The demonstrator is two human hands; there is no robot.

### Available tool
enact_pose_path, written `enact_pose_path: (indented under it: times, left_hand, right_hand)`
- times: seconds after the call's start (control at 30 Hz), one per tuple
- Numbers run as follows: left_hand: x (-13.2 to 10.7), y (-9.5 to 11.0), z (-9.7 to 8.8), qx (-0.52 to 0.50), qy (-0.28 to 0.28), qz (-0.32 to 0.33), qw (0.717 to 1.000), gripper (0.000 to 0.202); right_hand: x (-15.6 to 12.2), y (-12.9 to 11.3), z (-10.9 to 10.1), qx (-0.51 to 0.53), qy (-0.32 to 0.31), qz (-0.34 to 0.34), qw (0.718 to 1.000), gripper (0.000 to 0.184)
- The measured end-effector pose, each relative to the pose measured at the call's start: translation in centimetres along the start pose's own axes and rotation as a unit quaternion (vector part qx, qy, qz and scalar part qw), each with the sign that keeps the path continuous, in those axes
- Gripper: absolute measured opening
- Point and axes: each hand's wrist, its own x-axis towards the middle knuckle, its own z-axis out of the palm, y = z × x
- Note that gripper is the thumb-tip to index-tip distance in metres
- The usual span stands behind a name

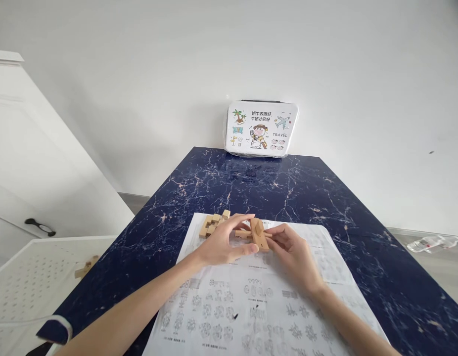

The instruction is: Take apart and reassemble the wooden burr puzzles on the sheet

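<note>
Several light wooden pieces, fitted crosswise into a wooden interlocking puzzle point(257, 235), are held just above a printed sheet point(262, 316). My left hand point(221, 242) grips the upright piece between the thumb below and the fingers above. From the other side, my right hand point(296, 252) pinches the end of a bar that sticks out to the right. Its fingertips are partly hidden behind the wood. Beyond my left hand, a cluster of wooden blocks point(210, 225) rests at the sheet's far left corner.
The sheet shows rows of puzzle diagrams and lies on a dark blue marbled table point(236, 193). A white printed case point(262, 129) leans against the wall at the back. Left of the table are a white perforated basket point(32, 262) holding wooden pieces and a white cabinet point(39, 163).
</note>
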Motion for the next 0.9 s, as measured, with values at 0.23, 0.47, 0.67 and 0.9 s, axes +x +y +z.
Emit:
enact_pose_path:
  times: [0.23, 0.47, 0.67, 0.9]
  left_hand:
    - [-0.1, 0.5, 0.8, 0.06, 0.056, -0.013, 0.997, 0.043]
    - [0.0, 0.1, 1.0, 0.055, 0.055, -0.011, 0.997, 0.027]
    - [0.3, -0.1, 1.2, 0.099, 0.067, 0.043, 0.992, 0.013]
    - [0.4, 0.2, 1.2, 0.093, 0.065, 0.04, 0.993, 0.012]
  right_hand:
    - [0.9, 1.0, -0.5, 0.056, 0.007, 0.019, 0.998, 0.041]
    - [0.8, 0.7, -0.6, 0.011, 0.001, -0.004, 1.0, 0.04]
    - [0.6, 0.1, -0.4, -0.009, -0.013, -0.016, 1.0, 0.037]
    - [0.5, -0.4, -0.3, 0.004, -0.027, -0.008, 1.0, 0.037]
